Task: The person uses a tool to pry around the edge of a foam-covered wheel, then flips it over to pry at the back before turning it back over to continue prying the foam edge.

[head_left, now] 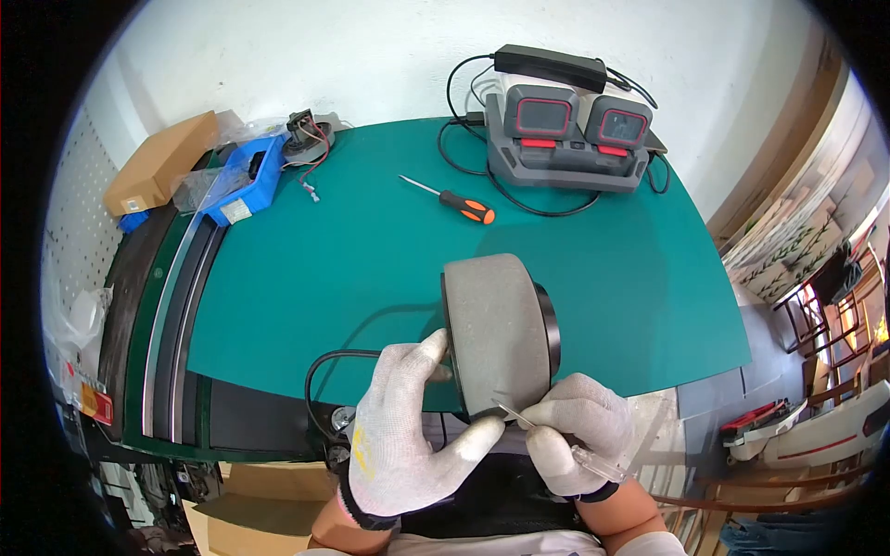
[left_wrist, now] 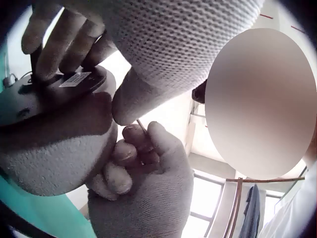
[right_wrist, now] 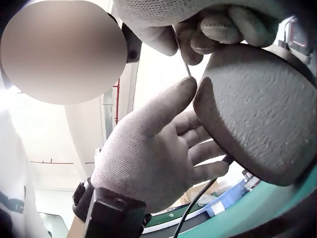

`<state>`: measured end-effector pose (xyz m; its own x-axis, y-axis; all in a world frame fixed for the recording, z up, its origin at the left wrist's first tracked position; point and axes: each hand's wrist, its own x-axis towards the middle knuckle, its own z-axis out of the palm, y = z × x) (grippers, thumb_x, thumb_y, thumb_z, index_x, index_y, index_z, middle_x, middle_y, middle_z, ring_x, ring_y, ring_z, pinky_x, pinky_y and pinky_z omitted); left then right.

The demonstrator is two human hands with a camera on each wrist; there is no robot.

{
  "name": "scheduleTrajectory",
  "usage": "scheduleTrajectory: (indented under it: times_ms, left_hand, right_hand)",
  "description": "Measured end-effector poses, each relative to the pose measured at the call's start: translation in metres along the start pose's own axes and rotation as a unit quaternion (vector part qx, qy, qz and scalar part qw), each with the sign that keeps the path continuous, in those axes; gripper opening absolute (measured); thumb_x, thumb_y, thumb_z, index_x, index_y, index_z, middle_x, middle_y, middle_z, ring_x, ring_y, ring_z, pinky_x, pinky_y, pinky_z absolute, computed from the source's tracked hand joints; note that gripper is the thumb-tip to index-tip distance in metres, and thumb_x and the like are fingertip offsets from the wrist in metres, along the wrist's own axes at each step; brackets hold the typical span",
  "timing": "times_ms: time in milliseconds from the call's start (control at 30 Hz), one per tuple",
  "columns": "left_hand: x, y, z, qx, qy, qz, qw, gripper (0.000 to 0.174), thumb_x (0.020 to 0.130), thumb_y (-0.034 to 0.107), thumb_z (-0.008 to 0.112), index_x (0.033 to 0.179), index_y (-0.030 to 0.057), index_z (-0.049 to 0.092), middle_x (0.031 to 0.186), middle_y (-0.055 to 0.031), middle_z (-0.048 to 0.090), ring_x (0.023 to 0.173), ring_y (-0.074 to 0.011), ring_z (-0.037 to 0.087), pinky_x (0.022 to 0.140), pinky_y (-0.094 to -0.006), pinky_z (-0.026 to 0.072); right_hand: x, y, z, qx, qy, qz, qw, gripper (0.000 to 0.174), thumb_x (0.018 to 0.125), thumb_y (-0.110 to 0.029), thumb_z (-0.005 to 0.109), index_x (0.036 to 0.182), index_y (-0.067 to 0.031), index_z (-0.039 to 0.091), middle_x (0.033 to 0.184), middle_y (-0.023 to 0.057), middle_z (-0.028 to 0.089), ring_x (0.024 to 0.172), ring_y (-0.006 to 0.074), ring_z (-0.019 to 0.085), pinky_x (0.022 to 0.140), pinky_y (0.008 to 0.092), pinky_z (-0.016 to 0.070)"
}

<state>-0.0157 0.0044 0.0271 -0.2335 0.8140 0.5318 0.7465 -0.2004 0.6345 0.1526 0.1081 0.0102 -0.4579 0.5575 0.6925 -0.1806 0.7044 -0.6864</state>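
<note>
Held above the near edge of a green tabletop (head_left: 352,250): rounded grey device (head_left: 498,324), long axis running near to far. Lying on the far side of both hands, between left and right, with near end closest to both and no clear difference in nearness. Gripped by the left hand (head_left: 399,426) from the left and near sides, hand partly open, fingers spread and slightly bent against the black side, thumb (right_wrist: 173,99) by the near end. Close by on the right, right hand (head_left: 584,426) more closed, pinching a thin clear-handled tool (head_left: 598,463) between thumb and finger, other fingers curled beside the device. Pointing left and far with the tool's tip, just beside left thumb and device; cannot tell whether touching either.
</note>
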Motion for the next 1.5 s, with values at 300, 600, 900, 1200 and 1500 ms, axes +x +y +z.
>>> scheduleTrajectory:
  times_ms: [300, 600, 900, 1200, 1500]
  left_hand:
    - [-0.003, -0.004, 0.009, 0.017, 0.020, 0.009, 1.000, 0.086, 0.074, 0.018, 0.087, 0.142, -0.0070, 0.042, 0.106, -0.0208, 0.058, 0.093, -0.0341, 0.064, 0.078, -0.0424, 0.0541]
    - [-0.005, -0.005, 0.010, 0.021, 0.021, 0.016, 0.999, 0.086, 0.076, 0.020, 0.086, 0.144, -0.0062, 0.040, 0.109, -0.0218, 0.057, 0.095, -0.0352, 0.064, 0.080, -0.0435, 0.0543]
    - [-0.006, -0.005, 0.010, 0.018, 0.016, 0.016, 1.000, 0.086, 0.077, 0.022, 0.086, 0.144, -0.0060, 0.040, 0.111, -0.0229, 0.057, 0.097, -0.0356, 0.065, 0.081, -0.0440, 0.0544]
    - [-0.008, -0.003, 0.010, 0.015, 0.018, 0.022, 0.999, 0.086, 0.075, 0.017, 0.086, 0.143, -0.0058, 0.039, 0.118, -0.0251, 0.056, 0.097, -0.0362, 0.066, 0.081, -0.0434, 0.0555]
    - [-0.008, -0.002, 0.009, 0.018, 0.005, 0.010, 1.000, 0.087, 0.074, 0.017, 0.087, 0.143, -0.0060, 0.040, 0.122, -0.0248, 0.054, 0.097, -0.0350, 0.064, 0.082, -0.0437, 0.0538]
  right_hand:
    - [0.008, -0.006, 0.003, -0.070, -0.001, -0.014, 0.997, 0.013, 0.068, 0.000, 0.077, 0.080, -0.0051, 0.073, 0.067, 0.0050, 0.061, 0.053, 0.0193, 0.061, 0.049, 0.0308, 0.0471]
    - [0.008, -0.006, 0.003, -0.073, -0.006, -0.019, 0.997, 0.012, 0.070, -0.002, 0.079, 0.079, -0.0059, 0.073, 0.066, 0.0042, 0.061, 0.052, 0.0181, 0.060, 0.047, 0.0304, 0.0463]
    - [0.007, -0.001, 0.003, -0.074, -0.011, -0.038, 0.996, 0.011, 0.069, -0.001, 0.078, 0.078, -0.0055, 0.072, 0.065, 0.0046, 0.060, 0.050, 0.0192, 0.059, 0.046, 0.0315, 0.0452]
    - [0.005, -0.002, 0.002, -0.058, -0.018, -0.038, 0.997, 0.010, 0.069, 0.000, 0.076, 0.076, -0.0051, 0.071, 0.063, 0.0041, 0.059, 0.050, 0.0180, 0.058, 0.046, 0.0307, 0.0442]
    - [-0.004, 0.006, -0.005, -0.020, -0.008, -0.026, 0.999, 0.011, 0.067, -0.001, 0.074, 0.077, -0.0041, 0.072, 0.066, 0.0060, 0.061, 0.051, 0.0192, 0.059, 0.047, 0.0310, 0.0446]
